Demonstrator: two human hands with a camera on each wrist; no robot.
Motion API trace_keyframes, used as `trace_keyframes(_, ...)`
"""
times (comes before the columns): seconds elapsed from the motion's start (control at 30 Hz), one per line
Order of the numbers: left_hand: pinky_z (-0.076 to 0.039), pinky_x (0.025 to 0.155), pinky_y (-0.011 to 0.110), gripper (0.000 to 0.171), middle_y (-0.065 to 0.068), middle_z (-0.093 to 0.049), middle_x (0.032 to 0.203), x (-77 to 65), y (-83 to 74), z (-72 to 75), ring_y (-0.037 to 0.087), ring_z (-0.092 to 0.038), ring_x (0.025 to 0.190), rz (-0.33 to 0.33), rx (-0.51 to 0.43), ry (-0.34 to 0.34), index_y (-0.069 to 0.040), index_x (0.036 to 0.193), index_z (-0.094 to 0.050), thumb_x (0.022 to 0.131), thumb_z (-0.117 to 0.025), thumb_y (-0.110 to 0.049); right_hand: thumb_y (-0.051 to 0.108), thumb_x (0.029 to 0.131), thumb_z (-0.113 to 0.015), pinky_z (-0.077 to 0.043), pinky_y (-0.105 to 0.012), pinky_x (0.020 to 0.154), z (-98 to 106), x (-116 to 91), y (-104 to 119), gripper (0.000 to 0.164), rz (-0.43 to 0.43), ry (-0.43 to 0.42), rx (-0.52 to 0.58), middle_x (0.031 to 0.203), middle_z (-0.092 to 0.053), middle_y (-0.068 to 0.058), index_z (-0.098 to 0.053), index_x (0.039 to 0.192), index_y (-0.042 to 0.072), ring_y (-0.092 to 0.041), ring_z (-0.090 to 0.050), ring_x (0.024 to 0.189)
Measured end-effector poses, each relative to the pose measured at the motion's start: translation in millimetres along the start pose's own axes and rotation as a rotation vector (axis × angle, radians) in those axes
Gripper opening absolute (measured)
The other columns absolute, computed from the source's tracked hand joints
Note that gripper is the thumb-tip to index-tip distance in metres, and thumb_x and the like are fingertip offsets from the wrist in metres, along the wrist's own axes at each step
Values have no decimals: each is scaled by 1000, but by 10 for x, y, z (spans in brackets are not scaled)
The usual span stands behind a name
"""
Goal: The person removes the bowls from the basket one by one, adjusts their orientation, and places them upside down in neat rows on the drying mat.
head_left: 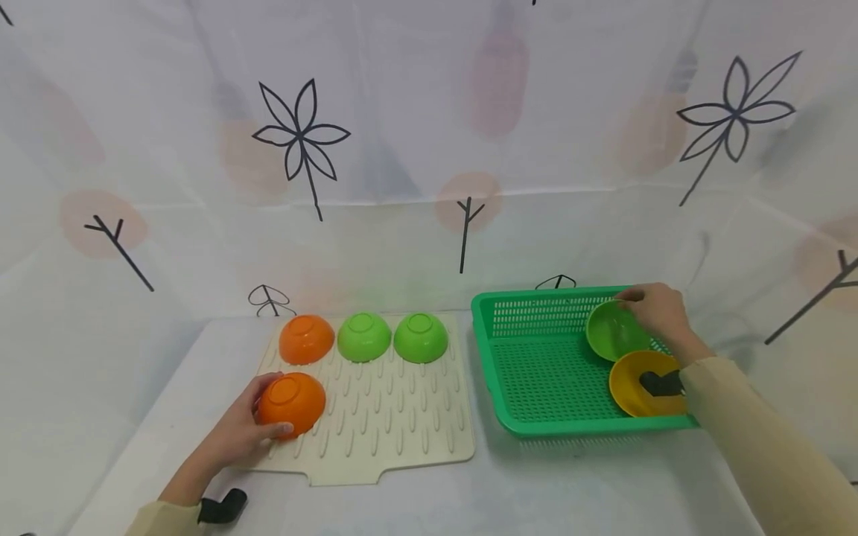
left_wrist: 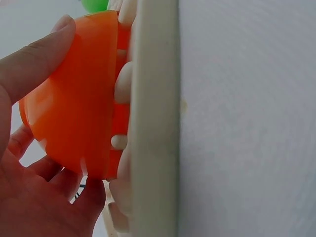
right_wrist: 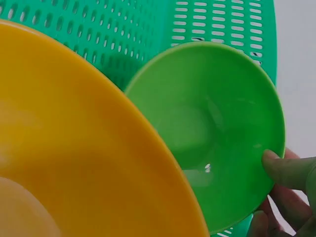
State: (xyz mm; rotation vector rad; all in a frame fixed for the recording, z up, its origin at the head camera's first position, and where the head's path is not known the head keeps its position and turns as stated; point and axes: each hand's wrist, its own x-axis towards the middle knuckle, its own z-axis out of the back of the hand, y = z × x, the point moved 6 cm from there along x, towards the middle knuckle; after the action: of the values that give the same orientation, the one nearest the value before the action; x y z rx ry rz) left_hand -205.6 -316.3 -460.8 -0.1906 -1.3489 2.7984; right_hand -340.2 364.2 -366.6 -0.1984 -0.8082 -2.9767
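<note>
My left hand grips an orange bowl that sits upside down at the front left of a cream drying mat with raised ridges. In the left wrist view the thumb lies on one side of this bowl and the fingers curl round the other, its rim against the ridges. At the right, my right hand pinches the rim of a green bowl inside a green basket. The right wrist view shows the thumb on that bowl's inner side. A yellow bowl lies in front of it, partly hidden by my sleeve.
Along the mat's back edge stand another orange bowl and two green bowls, one in the middle and one to the right, all upside down. A patterned white cloth hangs behind the white table.
</note>
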Motion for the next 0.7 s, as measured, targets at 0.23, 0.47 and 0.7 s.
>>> trace_keyframes(0.23,-24,109,67,96,23,-32,154,1,-22,10,45,-30,139,10,16,7,-12,150,-30,76,-87,-33,21,105,-52,-43,-64,88,83,-26,9,34,-9,-102,57,117,-62,-33,-65,119,-7,-50,-52,109)
trace_keyframes(0.47,-24,109,68,98,23,-31,155,13,-19,5,45,-30,139,25,20,9,-13,151,-29,75,-88,-33,32,104,-53,-38,-65,96,168,-28,-6,42,-101,-112,166,131,-56,-31,-63,125,-3,-50,-45,122)
trace_keyframes(0.7,-25,108,69,98,23,-28,156,10,-17,2,47,-28,140,34,29,11,-12,151,-28,75,-88,-33,39,104,-52,-37,-66,98,185,-46,-32,50,-143,-59,235,139,-49,-31,-59,130,-3,-51,-40,128)
